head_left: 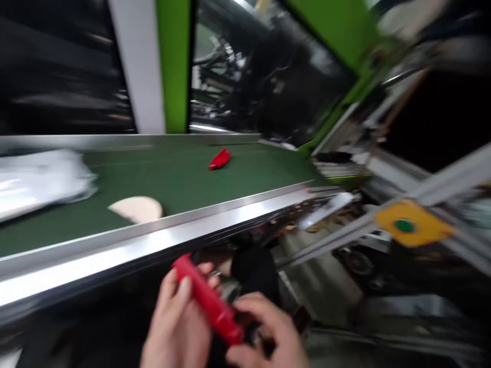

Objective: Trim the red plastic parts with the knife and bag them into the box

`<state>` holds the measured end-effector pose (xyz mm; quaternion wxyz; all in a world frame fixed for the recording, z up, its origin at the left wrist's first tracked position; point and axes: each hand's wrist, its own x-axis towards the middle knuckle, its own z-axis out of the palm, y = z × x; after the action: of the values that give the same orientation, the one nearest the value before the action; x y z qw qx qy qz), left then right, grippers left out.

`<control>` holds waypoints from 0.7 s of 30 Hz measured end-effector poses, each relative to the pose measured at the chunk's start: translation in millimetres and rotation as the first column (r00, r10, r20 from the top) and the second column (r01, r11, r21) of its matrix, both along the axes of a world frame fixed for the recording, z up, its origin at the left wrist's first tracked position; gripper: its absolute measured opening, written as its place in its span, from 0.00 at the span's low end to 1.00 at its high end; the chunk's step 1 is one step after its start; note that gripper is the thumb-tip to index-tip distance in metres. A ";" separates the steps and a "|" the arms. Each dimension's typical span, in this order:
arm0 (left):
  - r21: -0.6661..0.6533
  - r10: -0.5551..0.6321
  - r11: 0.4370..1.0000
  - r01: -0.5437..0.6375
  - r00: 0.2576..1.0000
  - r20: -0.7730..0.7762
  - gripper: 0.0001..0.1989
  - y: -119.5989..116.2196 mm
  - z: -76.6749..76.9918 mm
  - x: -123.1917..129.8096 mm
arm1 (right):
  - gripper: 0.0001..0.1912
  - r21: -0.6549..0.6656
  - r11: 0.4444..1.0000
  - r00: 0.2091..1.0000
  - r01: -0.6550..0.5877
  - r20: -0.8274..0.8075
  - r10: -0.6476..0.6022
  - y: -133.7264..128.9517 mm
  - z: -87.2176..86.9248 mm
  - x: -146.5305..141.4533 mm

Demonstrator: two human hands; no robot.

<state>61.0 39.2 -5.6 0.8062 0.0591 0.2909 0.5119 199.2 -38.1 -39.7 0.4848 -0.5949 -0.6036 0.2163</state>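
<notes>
A long red part (pixel 209 299) is held below the front rail of a green conveyor belt (pixel 180 176). My left hand (pixel 178 317) is wrapped round its upper end, the thumb on top. The fingers of my right hand (pixel 268 332) are curled beside its lower, narrower end; motion blur hides whether they pinch something there. A smaller red piece (pixel 220 159) lies on the belt farther back. Nearer the front rail, on the left, rests a pale, rounded flat piece (pixel 138 209).
White plastic-wrapped material (pixel 42 179) lies at the belt's left. A metal rail (pixel 153 237) edges the belt in front. Green machine framing (pixel 174 66) with dark windows stands behind. At the right are metal bars with a yellow plate (pixel 416 223) bearing a green button.
</notes>
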 end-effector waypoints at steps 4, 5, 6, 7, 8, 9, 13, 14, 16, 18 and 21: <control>0.013 0.080 0.997 -0.079 0.994 -0.072 0.08 -13.6 6.1 -9.4 | 0.16 0.051 0.998 0.998 -0.037 0.044 0.035 4.0 19.5 4.4; 0.033 0.095 0.995 -0.092 0.989 -0.110 0.08 -16.2 5.4 -12.8 | 0.14 0.078 0.997 0.997 -0.026 0.078 0.020 4.9 22.3 4.8; 0.047 0.104 0.994 -0.098 0.982 -0.157 0.08 -19.2 4.0 -17.1 | 0.13 0.099 0.995 0.994 -0.023 0.106 0.012 5.2 24.4 4.2; 0.055 0.107 0.994 -0.098 0.973 -0.206 0.08 -22.5 2.3 -22.1 | 0.12 0.105 0.994 0.993 -0.025 0.121 0.012 5.0 26.1 2.9; 0.057 0.106 0.994 -0.095 0.962 -0.253 0.09 -25.8 0.3 -27.4 | 0.12 0.108 0.994 0.991 -0.026 0.135 0.012 4.6 27.5 1.1; 0.055 0.105 0.994 -0.092 0.951 -0.290 0.09 -29.1 -1.6 -32.4 | 0.12 0.111 0.994 0.989 -0.021 0.150 0.004 4.3 28.6 -0.8; 0.042 0.097 0.995 -0.088 0.923 -0.373 0.09 -38.8 -5.9 -45.8 | 0.13 0.132 0.991 0.983 0.006 0.184 -0.030 5.4 31.9 -6.0; 0.042 0.096 0.995 -0.087 0.918 -0.384 0.09 -40.3 -5.8 -47.3 | 0.13 0.138 0.990 0.981 0.005 0.190 -0.032 6.0 32.6 -6.4; 0.052 0.098 0.995 -0.084 0.911 -0.400 0.09 -42.5 -4.8 -49.0 | 0.13 0.146 0.989 0.981 0.004 0.193 -0.033 6.8 33.8 -6.0; 0.074 0.107 0.994 -0.084 0.905 -0.412 0.10 -43.4 -4.0 -50.0 | 0.12 0.138 0.990 0.984 -0.003 0.179 -0.022 6.9 35.3 -4.6; 0.093 0.111 0.992 -0.080 0.908 -0.404 0.12 -42.0 -6.3 -52.4 | 0.12 0.084 0.996 0.989 -0.033 0.149 0.020 6.5 38.3 -2.1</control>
<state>8.7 -2.8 -11.9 0.6988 0.1807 0.4361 0.5374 197.1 -31.6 -1.4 0.4610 -0.5798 -0.6545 0.1515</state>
